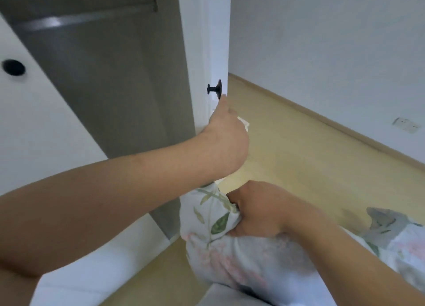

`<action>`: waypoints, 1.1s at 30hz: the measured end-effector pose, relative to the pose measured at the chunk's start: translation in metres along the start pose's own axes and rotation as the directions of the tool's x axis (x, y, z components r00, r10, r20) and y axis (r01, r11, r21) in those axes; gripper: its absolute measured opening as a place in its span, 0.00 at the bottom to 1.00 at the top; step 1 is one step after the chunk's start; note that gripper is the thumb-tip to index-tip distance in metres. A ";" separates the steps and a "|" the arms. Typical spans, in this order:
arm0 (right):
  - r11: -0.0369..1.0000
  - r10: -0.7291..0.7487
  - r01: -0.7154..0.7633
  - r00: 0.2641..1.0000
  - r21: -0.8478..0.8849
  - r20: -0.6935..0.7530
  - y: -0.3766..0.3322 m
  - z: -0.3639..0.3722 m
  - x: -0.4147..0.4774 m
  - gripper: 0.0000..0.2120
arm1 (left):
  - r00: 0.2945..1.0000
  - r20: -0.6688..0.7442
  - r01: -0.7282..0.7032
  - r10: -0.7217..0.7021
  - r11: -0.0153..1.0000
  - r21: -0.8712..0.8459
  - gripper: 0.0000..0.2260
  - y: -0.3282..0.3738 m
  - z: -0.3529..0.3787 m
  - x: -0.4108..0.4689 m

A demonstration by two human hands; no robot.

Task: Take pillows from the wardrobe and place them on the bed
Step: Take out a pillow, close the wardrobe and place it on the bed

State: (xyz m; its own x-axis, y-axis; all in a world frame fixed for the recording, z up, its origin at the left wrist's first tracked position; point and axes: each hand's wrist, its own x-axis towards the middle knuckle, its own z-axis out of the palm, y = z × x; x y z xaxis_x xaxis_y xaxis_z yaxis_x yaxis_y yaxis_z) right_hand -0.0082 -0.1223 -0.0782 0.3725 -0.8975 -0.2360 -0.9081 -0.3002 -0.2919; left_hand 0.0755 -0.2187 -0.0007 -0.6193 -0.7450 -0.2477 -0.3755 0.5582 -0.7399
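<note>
A floral pillow (241, 255), white with green leaves and pink blooms, lies across the lower right of the head view. My right hand (259, 211) is closed on its bunched end. My left hand (226, 142) reaches across to the edge of the white wardrobe door (217, 41), its fingers curled and one fingertip touching the door just below the black knob (215, 89). A scrap of pale fabric shows behind this hand; whether the hand grips it is hidden. The wardrobe (110, 80) stands open, with a grey interior and a hanging rail at the top.
Another white wardrobe door (34, 112) with a round black hole stands at the left. Light wood floor (310, 156) runs to a white wall with a socket (406, 124) at the right. A white surface edge (227, 297) shows at the bottom.
</note>
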 end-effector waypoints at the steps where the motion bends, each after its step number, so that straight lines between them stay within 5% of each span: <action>1: 1.000 -0.028 0.028 1.000 0.002 0.011 -0.003 0.001 0.009 0.22 | 0.999 0.033 0.008 -0.008 1.000 0.007 0.19 -0.006 0.008 -0.006; 9: 0.989 -0.136 0.133 0.990 0.070 0.036 -0.025 -0.005 0.068 0.18 | 0.937 -0.310 0.139 -0.159 0.987 -0.083 0.24 -0.081 0.136 -0.029; 22: 0.991 -0.100 0.106 0.992 0.077 -0.079 -0.037 -0.008 0.110 0.21 | 0.923 -0.373 0.174 -0.092 0.965 0.195 0.29 -0.155 0.228 -0.015; 33: 0.995 0.050 -0.035 0.987 0.098 -0.155 -0.018 -0.002 0.097 0.23 | 0.855 -0.513 0.117 -0.077 0.992 0.046 0.26 -0.177 0.247 -0.009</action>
State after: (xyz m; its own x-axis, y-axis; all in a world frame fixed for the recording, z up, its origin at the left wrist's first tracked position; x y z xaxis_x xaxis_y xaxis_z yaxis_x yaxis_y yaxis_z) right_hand 0.0439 -0.2041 -0.0941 0.2926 -0.9506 -0.1034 -0.8975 -0.2357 -0.3727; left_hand 0.3183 -0.4009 -0.0224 -0.8543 -0.4925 0.1659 -0.4130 0.4497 -0.7920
